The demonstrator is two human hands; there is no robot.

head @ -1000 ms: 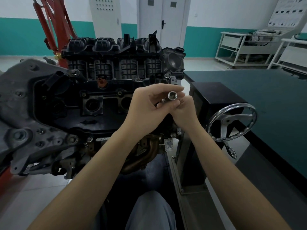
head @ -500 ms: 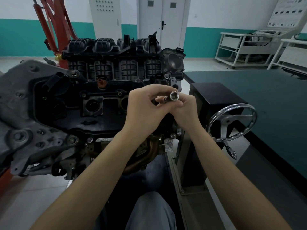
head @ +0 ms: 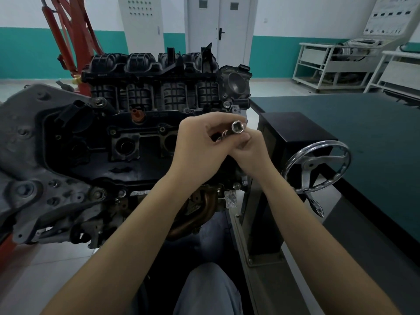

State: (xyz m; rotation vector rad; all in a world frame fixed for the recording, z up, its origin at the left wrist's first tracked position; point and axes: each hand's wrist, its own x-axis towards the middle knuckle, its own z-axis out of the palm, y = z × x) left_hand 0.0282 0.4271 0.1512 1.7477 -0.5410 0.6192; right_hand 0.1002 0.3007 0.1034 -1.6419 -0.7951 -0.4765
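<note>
A short chrome socket with a square drive hole faces me, held up in front of a black engine on a stand. My left hand curls its fingers round the socket's far end. From the right, my right hand pinches the socket just below its open end. Whatever sits on the far end of the socket is mostly hidden by my left fingers. The two hands touch each other.
A chrome handwheel sticks out of the black stand box just right of my hands. A dark green bench fills the right side. Red hoist legs and white carts stand behind. My knee is below.
Both hands have shifted slightly with the socket, whose open end now sits a touch higher and further right. The grip is the same.
</note>
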